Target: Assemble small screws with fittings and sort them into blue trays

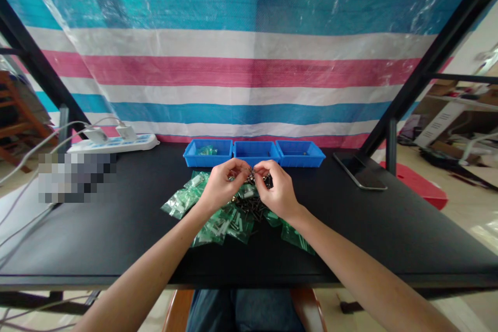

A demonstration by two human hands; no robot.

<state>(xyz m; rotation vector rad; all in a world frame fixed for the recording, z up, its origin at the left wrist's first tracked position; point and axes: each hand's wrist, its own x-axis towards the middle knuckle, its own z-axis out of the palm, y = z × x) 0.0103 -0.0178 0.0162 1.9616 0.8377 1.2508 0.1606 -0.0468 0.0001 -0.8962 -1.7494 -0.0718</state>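
Observation:
Both hands meet over a pile of dark screws (252, 208) at the middle of the black table. The fingertips of my left hand (226, 181) are pinched together, and so are those of my right hand (275, 187); what lies between them is too small to name. Around the screws are green-tinted clear bags (181, 202) with white pieces inside, and another bag (298, 238) lies by my right wrist. Just beyond the hands stand three blue trays: the left tray (190, 158) holds a green bag, the middle tray (254, 149) is partly hidden, and the right tray (299, 160) holds something tiny.
A white power strip (146, 141) with plugs and cables lies at the back left. At the right, a phone (360, 172) rests on the black table (128, 228). Black frame bars rise at both sides before a striped sheet (233, 70). A red stool (424, 187) stands beyond the right edge.

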